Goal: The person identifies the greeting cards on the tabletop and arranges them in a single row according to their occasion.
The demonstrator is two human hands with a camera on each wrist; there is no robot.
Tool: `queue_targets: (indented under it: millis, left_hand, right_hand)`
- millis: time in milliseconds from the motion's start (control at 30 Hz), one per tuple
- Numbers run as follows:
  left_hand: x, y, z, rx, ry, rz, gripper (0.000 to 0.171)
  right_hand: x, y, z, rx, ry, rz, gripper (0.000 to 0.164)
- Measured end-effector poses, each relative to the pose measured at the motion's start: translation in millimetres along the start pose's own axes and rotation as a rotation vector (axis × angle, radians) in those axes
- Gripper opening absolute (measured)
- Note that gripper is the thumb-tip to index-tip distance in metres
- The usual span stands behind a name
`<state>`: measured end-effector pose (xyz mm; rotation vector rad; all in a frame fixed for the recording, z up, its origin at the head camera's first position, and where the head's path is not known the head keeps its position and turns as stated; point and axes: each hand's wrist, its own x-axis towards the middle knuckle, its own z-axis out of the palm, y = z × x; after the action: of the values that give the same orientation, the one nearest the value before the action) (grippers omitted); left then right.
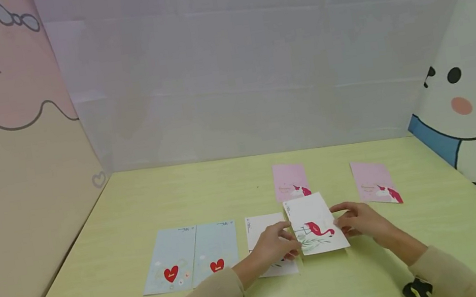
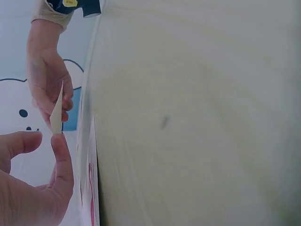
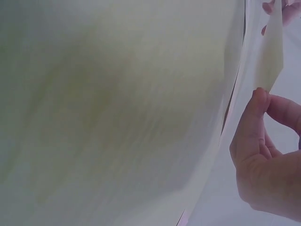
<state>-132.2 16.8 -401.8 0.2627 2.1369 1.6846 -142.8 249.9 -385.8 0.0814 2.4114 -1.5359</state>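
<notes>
Pinching fingers, thin rectangular card

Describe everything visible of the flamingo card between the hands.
The flamingo card is thin, white and paper-like, printed with a red flamingo, green leaves and small dark marks at its upper-left corner. Slightly bowed, it is above the table. The right hand pinches its right edge; the left hand touches its left edge, thumb apart.

On the desk, two heart cards lie left of a partly hidden card. Right of that, a flamingo card is between the left hand and right hand. One unicorn card lies behind it, another unicorn card farther right.
</notes>
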Motion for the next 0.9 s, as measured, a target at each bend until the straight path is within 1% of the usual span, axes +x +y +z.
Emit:
queue_targets:
  millis: [200, 333, 567, 733, 900]
  left_hand:
    - [-4.5, -4.9, -1.5, 0.047, -0.024, -0.024, 0.054]
    - [-6.6, -5.8, -2.1, 0.067, -0.04, -0.027, 0.052]
    - [-9.7, -3.5, -3.1, 0.088, -0.046, -0.05, 0.053]
    - [-11.3, -2.4, -4.9, 0.101, -0.047, -0.053, 0.053]
    - [-11.9, -2.6, -6.7, 0.102, -0.057, -0.054, 0.053]
  right_hand:
    - [-7, 1, 5, -0.005, -0.028, -0.012, 0.04]
    - [-9, 1, 7, -0.018, -0.042, -0.018, 0.037]
    - [-8, 4, 9, -0.057, -0.056, -0.025, 0.034]
    - [-7, 4, 12, -0.094, -0.065, -0.03, 0.034]
    - [-5, 4, 16, -0.127, -0.035, -0.012, 0.032]
